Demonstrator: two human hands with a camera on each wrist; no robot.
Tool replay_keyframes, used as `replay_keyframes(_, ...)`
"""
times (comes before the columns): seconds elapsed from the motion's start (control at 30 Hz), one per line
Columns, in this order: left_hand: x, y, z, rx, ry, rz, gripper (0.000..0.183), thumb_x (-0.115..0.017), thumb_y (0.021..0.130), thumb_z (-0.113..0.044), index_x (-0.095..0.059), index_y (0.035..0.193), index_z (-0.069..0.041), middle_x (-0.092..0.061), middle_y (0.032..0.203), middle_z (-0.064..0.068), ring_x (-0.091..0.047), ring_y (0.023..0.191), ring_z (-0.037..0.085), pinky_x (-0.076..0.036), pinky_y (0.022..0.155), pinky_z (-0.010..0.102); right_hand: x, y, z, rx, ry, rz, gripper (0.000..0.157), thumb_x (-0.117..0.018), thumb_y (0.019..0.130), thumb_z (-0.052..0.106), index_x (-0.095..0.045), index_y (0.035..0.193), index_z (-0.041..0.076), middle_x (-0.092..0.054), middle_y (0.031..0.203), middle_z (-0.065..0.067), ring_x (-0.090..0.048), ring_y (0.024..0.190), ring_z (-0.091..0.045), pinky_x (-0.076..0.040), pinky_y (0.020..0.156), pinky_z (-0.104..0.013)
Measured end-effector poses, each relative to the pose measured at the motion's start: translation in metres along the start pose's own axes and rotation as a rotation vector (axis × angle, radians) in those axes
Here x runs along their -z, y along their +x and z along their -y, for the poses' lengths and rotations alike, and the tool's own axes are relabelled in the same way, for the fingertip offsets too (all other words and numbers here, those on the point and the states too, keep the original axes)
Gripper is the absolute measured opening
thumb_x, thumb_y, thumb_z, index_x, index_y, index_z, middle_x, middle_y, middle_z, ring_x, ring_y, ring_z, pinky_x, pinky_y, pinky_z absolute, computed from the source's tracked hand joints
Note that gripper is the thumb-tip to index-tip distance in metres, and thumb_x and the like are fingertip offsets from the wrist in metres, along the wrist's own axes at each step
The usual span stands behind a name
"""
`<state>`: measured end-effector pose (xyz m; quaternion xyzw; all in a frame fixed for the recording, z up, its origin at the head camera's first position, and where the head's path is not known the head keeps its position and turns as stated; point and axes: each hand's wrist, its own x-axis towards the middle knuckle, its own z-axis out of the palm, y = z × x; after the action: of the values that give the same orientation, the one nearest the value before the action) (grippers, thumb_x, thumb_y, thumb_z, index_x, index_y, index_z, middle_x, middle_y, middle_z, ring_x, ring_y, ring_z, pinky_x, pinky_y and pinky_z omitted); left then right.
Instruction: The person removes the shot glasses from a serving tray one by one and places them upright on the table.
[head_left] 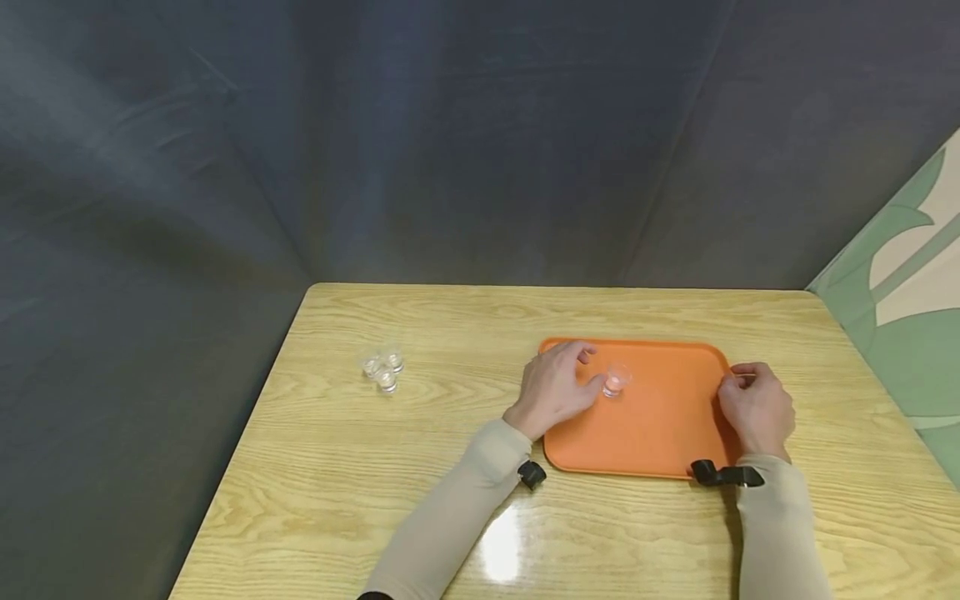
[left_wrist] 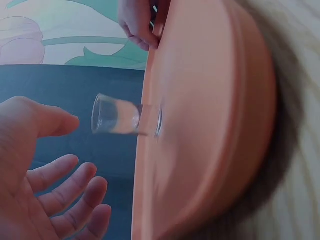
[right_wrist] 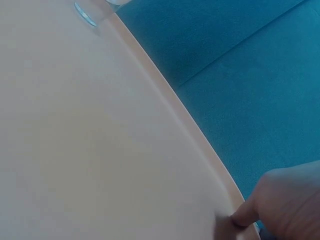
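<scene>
An orange tray (head_left: pixel 652 433) lies on the right part of the table. On it stands one small clear shot glass (head_left: pixel 614 382), upright, left of the tray's middle. My left hand (head_left: pixel 557 389) hovers over the tray's left side with fingers loosely spread. In the left wrist view a gap shows between that hand (left_wrist: pixel 55 170) and the shot glass (left_wrist: pixel 116 115); nothing is in its grasp. At the tray's right rim, my right hand (head_left: pixel 759 410) pinches the edge, thumb on the inner side. Its other fingers are mostly hidden in the right wrist view.
Several clear shot glasses (head_left: pixel 386 378) stand close together on the left part of the wooden table (head_left: pixel 337 483). A dark curtain (head_left: pixel 480 150) hangs behind and to the left. A wall with a green leaf pattern (head_left: pixel 918 350) is at the right.
</scene>
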<state>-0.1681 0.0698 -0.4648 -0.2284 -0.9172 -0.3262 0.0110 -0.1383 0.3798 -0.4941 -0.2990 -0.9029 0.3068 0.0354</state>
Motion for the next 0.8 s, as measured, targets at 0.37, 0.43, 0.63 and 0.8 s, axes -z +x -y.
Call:
replay_keyframes(0.37,-0.016,0.011,-0.012,-0.020,0.033,0.090,0.053,-0.061,0.104,-0.051,-0.062,0.149,-0.023,-0.073,0.125,-0.008,-0.069,0.101,0.008,-0.051,0.077,0.023,0.002,0.000,-0.001,-0.014,0.000,0.020,0.048,-0.046,0.102,0.028,-0.058,0.140,0.000,-0.066,0.126,-0.026,-0.061,0.105,-0.046,-0.036,0.071,-0.039)
replay_keyframes(0.43,-0.018,0.010,-0.011,-0.039,0.044,0.102,0.051,-0.061,0.104,-0.051,-0.064,0.147,-0.025,-0.073,0.123,-0.009,-0.069,0.099,0.006,-0.050,0.074,0.021,0.002,0.000,-0.001,-0.018,-0.003,0.021,0.048,-0.045,0.102,0.027,-0.058,0.140,0.000,-0.066,0.127,-0.026,-0.061,0.105,-0.046,-0.036,0.070,-0.039)
replay_keyframes(0.63,-0.021,0.010,-0.009,-0.054,0.033,0.112,0.044,-0.062,0.105,-0.048,-0.067,0.143,-0.027,-0.074,0.117,-0.013,-0.066,0.093,0.001,-0.045,0.068,0.016,0.001,0.001,-0.002,-0.016,0.002,0.005,0.047,-0.045,0.102,0.026,-0.059,0.138,0.001,-0.066,0.125,-0.025,-0.061,0.106,-0.047,-0.038,0.071,-0.041)
replay_keyframes(0.8,-0.021,0.011,-0.008,-0.057,0.047,0.103,0.042,-0.061,0.106,-0.049,-0.067,0.140,-0.027,-0.073,0.114,-0.014,-0.062,0.086,-0.001,-0.042,0.067,0.014,0.001,0.000,0.000,-0.009,0.008,-0.001,0.047,-0.044,0.102,0.027,-0.060,0.138,0.002,-0.066,0.126,-0.025,-0.061,0.106,-0.046,-0.036,0.071,-0.040)
